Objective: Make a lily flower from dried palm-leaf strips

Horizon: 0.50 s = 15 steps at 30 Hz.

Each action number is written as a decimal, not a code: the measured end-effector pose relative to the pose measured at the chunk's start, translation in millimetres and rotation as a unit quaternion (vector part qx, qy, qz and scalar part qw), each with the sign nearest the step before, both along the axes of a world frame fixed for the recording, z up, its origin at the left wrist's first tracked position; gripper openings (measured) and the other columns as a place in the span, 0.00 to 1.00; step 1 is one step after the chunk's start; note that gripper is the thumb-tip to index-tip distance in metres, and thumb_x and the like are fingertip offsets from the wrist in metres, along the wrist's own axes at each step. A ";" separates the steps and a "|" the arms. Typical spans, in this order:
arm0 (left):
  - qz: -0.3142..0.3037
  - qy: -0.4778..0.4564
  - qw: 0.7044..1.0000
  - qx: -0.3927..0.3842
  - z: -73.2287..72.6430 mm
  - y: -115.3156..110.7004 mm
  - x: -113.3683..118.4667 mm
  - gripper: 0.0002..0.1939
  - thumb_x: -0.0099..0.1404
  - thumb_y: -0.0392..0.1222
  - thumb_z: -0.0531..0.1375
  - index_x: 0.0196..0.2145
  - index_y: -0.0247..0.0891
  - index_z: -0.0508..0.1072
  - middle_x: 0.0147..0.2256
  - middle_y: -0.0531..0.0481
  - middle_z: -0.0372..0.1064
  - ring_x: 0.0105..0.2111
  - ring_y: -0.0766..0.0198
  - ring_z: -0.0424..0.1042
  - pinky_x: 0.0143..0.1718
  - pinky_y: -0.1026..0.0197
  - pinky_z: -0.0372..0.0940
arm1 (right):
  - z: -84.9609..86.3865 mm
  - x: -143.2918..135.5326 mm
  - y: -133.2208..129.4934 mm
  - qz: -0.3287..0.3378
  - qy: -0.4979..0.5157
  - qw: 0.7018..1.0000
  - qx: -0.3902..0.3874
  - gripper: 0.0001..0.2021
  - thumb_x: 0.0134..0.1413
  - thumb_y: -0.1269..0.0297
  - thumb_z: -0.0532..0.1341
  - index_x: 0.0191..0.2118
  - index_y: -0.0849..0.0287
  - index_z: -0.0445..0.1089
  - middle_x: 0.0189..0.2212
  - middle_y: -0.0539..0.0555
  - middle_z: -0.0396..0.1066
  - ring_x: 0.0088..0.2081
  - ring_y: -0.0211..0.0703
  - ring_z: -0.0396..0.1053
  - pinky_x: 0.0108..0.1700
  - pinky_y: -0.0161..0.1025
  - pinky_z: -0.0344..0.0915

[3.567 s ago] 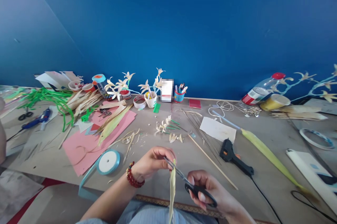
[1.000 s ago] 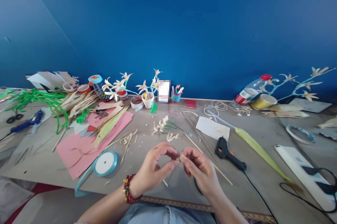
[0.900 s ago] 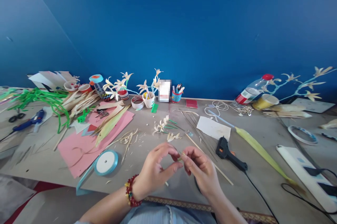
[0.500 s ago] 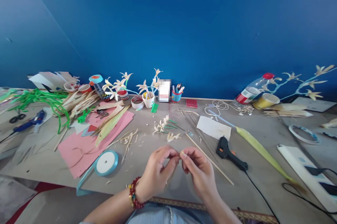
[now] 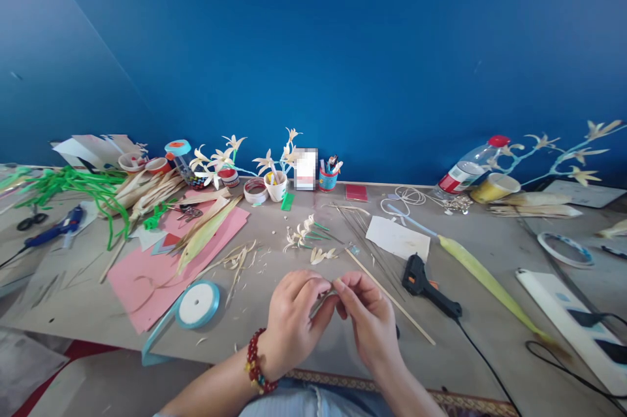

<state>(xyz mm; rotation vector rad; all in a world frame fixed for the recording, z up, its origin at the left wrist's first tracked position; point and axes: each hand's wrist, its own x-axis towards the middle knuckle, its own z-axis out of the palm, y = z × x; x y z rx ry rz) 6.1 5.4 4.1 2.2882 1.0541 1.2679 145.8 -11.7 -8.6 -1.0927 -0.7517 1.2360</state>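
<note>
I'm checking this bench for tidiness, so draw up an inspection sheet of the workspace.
Surface: grey table, scattered with scraps.
Work items: thin pale strip, mostly hidden; small white flowers farther back.
Clutter: ribbon spool, pink paper, black glue gun.
Hands: left hand seems to pinch the strip; right hand meets it, grip unclear.
Cables: black cable runs from the glue gun toward the near edge.
Surroundings: blue wall behind the table.

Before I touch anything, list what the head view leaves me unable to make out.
All in the head view:
- Thin, pale strip between the left hand and right hand: fingers cover most of it.
- Small black piece beside the right hand: that hand hides the rest.
- White upright rectangle by the blue wall: pixelated, so unreadable.
- Slim black object at far right: cut off by the picture's edge.
</note>
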 end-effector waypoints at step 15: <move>-0.021 -0.019 1.000 -0.001 3.5 7.4 -2.2 0.07 0.65 0.28 0.57 0.36 0.39 0.69 0.33 0.46 0.74 0.32 0.61 0.71 0.37 0.59 0.65 | 6.1 -7.9 -0.7 -0.034 0.030 0.999 -0.008 0.13 0.44 0.55 0.73 0.28 0.58 0.73 0.21 0.47 0.69 0.23 0.34 0.61 0.27 0.32 0.61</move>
